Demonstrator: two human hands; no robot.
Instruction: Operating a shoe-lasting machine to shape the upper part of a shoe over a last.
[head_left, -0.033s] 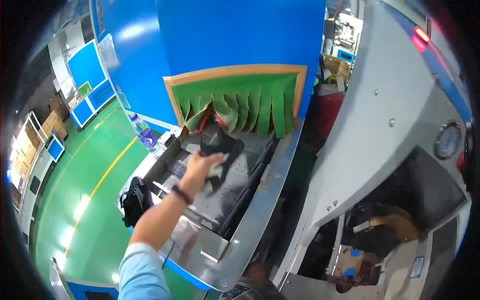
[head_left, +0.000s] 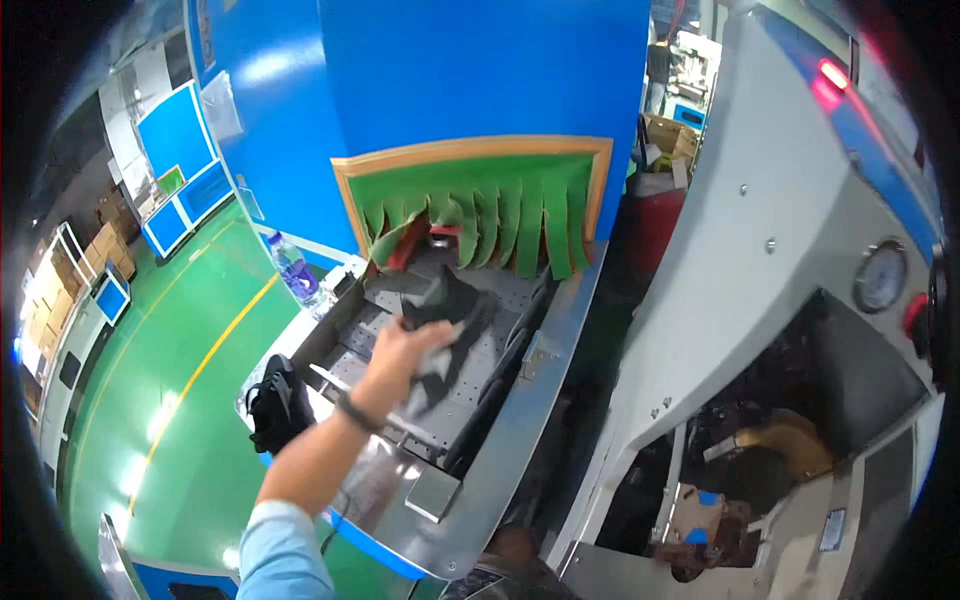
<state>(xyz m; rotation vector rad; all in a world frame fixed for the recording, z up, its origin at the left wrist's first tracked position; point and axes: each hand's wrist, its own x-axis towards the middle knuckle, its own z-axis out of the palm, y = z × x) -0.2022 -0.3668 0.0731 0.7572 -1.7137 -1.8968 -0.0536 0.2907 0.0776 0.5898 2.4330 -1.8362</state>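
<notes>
My left hand (head_left: 405, 358) reaches in from the lower left, its fingers closed on a dark shoe (head_left: 447, 305) with a pale patch. Motion blurs the shoe, so its finer detail does not show. It is held over the perforated metal bed (head_left: 512, 290) of a blue machine, in front of the green strip curtain (head_left: 480, 215). Another black shoe (head_left: 277, 405) with a pale sole rests on the ledge left of my forearm. My right hand cannot be made out in the picture.
A bottle (head_left: 295, 270) with a purple label stands on the left ledge. Metal side rails (head_left: 540, 365) border the bed. To the right rises a big grey machine (head_left: 720, 260) with a gauge (head_left: 882, 275). Green floor (head_left: 190, 330) with yellow lines lies at the left.
My left hand and the shoe have moved slightly toward me, away from the strip curtain. The whole view has shifted a little.
</notes>
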